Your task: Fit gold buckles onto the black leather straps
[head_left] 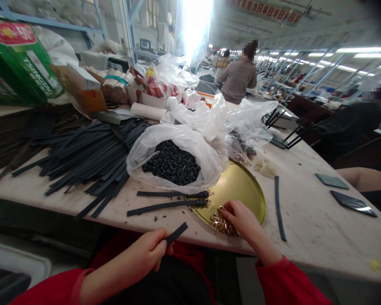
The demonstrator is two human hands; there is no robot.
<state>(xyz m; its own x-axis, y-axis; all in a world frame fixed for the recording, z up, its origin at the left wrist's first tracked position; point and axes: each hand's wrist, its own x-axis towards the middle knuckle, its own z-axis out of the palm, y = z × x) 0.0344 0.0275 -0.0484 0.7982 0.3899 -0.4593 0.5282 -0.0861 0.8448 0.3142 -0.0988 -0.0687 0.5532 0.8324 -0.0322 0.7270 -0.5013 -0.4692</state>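
Observation:
My left hand [155,249] is closed around a short dark strap [178,234], whose flat end sticks out past the thumb in front of the table edge. Over the gold round tray [252,190], my right hand [239,216] has its fingers pinched at a pile of small gold buckles [220,222]; the buckle at its fingertips is partly hidden. Two dark straps with buckles fitted, an upper one [168,194] and a lower one [165,206], lie side by side with their buckle ends on the tray rim.
Behind the straps stands a clear plastic bag [136,163] of small black loops [174,163]. A heap of dark straps [92,148] covers the left side. One loose strap [278,207] and two phone-like slabs [352,203] lie at right. Another person [239,78] is farther back.

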